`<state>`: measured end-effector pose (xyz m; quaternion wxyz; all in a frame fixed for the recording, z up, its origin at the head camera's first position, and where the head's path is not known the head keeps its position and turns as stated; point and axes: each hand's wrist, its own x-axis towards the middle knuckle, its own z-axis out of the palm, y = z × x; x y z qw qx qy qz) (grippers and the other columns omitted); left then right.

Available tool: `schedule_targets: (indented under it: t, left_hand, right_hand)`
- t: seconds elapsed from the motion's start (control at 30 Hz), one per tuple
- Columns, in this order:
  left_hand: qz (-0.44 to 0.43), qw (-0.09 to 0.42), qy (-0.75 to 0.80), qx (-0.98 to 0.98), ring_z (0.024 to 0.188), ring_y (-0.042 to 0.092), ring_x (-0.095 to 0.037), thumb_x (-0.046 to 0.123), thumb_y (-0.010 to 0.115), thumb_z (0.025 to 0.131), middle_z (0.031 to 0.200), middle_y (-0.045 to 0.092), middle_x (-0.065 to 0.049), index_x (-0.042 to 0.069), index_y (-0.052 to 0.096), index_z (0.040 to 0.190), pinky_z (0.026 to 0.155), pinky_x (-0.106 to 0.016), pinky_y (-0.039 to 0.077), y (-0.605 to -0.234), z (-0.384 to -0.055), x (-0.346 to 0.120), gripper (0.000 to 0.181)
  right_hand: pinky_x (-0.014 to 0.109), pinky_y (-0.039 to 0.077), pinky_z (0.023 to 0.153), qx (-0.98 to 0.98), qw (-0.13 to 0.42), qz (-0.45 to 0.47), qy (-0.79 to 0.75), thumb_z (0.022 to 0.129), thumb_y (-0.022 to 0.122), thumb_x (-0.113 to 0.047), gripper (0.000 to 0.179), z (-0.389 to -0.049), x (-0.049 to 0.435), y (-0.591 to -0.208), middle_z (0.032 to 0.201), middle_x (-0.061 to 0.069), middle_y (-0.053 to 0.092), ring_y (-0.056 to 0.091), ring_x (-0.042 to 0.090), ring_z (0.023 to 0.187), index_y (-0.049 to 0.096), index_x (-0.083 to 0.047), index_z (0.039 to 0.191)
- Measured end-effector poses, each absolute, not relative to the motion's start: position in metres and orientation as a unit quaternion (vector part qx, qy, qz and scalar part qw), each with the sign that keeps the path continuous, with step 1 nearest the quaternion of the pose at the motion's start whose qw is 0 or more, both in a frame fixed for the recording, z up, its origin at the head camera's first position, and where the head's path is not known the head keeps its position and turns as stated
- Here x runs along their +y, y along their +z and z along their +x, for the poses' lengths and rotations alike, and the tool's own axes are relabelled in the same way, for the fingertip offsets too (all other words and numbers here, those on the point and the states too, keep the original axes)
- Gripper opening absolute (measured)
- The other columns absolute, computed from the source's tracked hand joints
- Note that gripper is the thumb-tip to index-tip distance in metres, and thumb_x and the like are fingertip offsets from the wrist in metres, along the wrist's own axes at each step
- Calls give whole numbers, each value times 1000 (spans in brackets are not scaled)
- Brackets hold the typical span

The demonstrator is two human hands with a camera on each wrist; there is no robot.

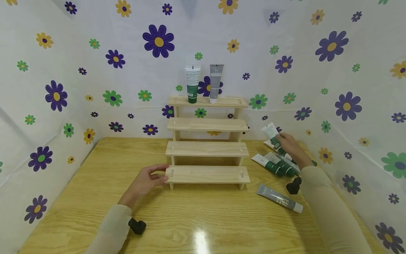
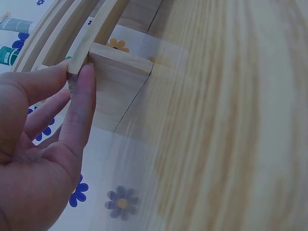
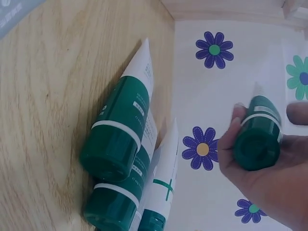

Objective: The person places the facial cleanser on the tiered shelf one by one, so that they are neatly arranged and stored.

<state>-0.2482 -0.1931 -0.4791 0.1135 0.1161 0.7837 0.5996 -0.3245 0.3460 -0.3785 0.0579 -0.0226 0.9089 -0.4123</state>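
Observation:
My left hand pinches the left end of the lowest step of a wooden tiered shelf; the left wrist view shows thumb and finger on the board's corner. At the right, my right hand grips a white and green tube, raised over a pile of tubes. In the right wrist view that tube points its green cap toward the camera, fingers curled around it. Two tubes stand cap-down on the top step: a white and green tube and a grey tube.
Beneath my right hand lie several more tubes, among them a white and green tube. A grey tube with a white cap lies nearer on the wooden table. Flowered cloth hangs behind and at both sides.

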Motion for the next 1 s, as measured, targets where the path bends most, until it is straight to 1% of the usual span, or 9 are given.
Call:
schedule_targets:
  t: [0.1,0.2,0.3,0.37,0.5,0.6,0.7,0.83,1.0]
  left_hand:
    - [114,114,599,785,119,68,-28,11,69,99,153,50,-24,3,50,150,90,-28,63,-480,-249,-193,55]
    - [112,114,600,784,119,68,-28,11,69,99,153,50,-24,3,51,150,90,-28,63,-480,-249,-193,55]
    - [111,114,599,785,119,68,-28,11,69,99,153,50,-24,3,51,150,90,-27,63,-480,-248,-193,54]
    - [112,113,598,785,119,68,-28,11,68,100,153,50,-24,4,51,150,90,-28,63,-480,-248,-193,54]
    - [114,112,598,785,118,69,-27,11,69,100,152,50,-24,3,51,150,90,-29,63,-480,-248,-193,54]
    - [116,112,597,786,118,69,-27,11,68,100,152,50,-25,3,51,150,90,-29,63,-480,-248,-193,54]
    - [118,113,597,786,118,68,-27,11,68,100,152,50,-25,3,51,150,90,-28,63,-480,-249,-194,54]
    - [119,113,597,786,117,69,-27,11,69,100,152,50,-25,3,50,150,90,-28,63,-480,-249,-194,54]
    - [118,115,600,783,117,69,-26,11,69,100,152,50,-25,2,50,150,91,-30,63,-479,-248,-193,55]
  right_hand:
    - [39,55,90,904,40,-17,-426,113,30,-33,63,-327,346,-380,138,38,48,60,32,108,26,16,153]
    - [22,53,74,901,24,-31,-433,113,34,-31,63,-330,348,-379,136,38,49,60,13,94,23,16,155]
    - [16,51,73,896,16,-42,-442,113,36,-31,64,-333,348,-377,139,36,48,57,5,92,23,14,156]
    - [16,49,77,895,12,-47,-444,113,36,-32,63,-334,347,-373,141,34,48,58,8,96,24,12,157]
    - [26,49,87,896,0,-43,-443,112,36,-32,63,-335,342,-364,147,36,46,57,26,113,24,11,157]
    - [44,49,100,894,-8,-35,-446,112,37,-31,63,-336,336,-357,152,37,42,51,41,127,24,10,158]
    - [61,42,114,891,-14,-26,-454,112,39,-30,62,-337,330,-349,156,35,39,45,47,137,24,8,159]
    - [65,35,120,888,-36,-23,-458,110,47,-23,59,-340,323,-340,159,32,39,43,49,144,29,6,158]
    - [65,39,118,892,-70,-29,-446,107,55,-18,55,-342,315,-331,157,30,44,45,50,144,39,4,155]
